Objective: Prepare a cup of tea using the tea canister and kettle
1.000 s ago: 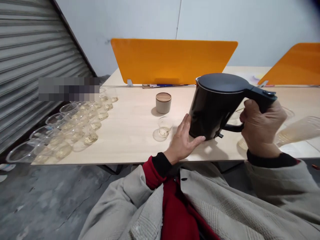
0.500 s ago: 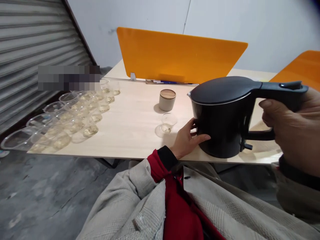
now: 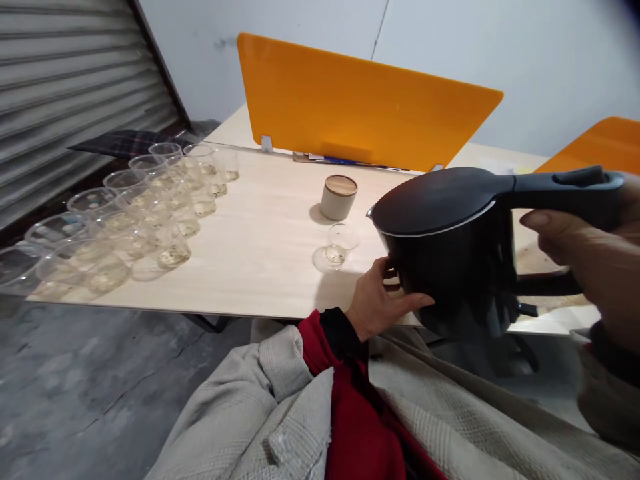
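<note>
A black electric kettle (image 3: 450,267) is held up at the table's front edge, lid closed, tilted slightly with its spout toward the left. My right hand (image 3: 590,253) is wrapped around its handle at the right. My left hand (image 3: 380,297) grips the lower left side of the kettle, thumb across the front and the other fingers partly hidden. Left of the spout, a small clear cup (image 3: 336,253) with a little pale liquid stands on the table. Behind that cup sits a pale grey canister (image 3: 339,204) with a wooden lid.
Several clear cups (image 3: 173,253) with pale yellowish liquid stand in rows along the left of the light wooden table (image 3: 265,267). An orange divider panel (image 3: 365,100) rises at the back, with papers (image 3: 335,161) at its foot. Another orange panel (image 3: 595,147) is at the right.
The kettle has lifted slightly and tilted a little toward its spout side, moving nearer to me. Both hands have moved with it. The view has shifted slightly.
</note>
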`<state>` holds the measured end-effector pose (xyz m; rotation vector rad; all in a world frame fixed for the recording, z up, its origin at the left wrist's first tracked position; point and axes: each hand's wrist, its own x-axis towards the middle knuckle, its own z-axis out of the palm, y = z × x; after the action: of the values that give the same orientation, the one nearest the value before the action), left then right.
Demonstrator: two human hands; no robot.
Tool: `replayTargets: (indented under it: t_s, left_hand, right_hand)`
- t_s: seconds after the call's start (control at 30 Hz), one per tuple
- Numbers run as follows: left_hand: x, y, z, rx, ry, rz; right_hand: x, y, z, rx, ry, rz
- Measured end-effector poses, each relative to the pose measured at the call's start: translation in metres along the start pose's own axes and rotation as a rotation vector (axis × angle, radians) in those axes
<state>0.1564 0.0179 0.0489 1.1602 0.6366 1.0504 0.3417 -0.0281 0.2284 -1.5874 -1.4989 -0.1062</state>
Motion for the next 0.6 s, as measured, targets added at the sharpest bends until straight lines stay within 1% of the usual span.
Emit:
replayTargets:
  t_s: [0.07,0.13,0.27,0.37,0.47,0.6]
  left_hand:
    - [-0.002,0.0,0.001,-0.035,-0.005,-0.019]
    - [-0.002,0.0,0.001,-0.062,-0.003,-0.023]
    - [-0.001,-0.005,0.001,-0.086,0.001,-0.011]
    - [0.001,-0.01,0.0,-0.089,-0.006,0.004]
    - [0.002,-0.014,0.0,-0.08,-0.003,0.003]
    - [0.002,-0.014,0.001,-0.137,-0.009,-0.003]
  right_hand:
    - [0.003,-0.003,0.0,-0.108,-0.044,0.003]
    - [0.006,-0.007,0.002,-0.153,-0.064,-0.012]
    - [0.01,-0.017,0.008,-0.117,-0.069,0.002]
    - [0.012,-0.019,0.011,-0.071,-0.11,0.027]
    - [0.013,-0.019,0.013,-0.106,-0.109,-0.011]
    - [0.015,-0.019,0.013,-0.134,-0.111,-0.048]
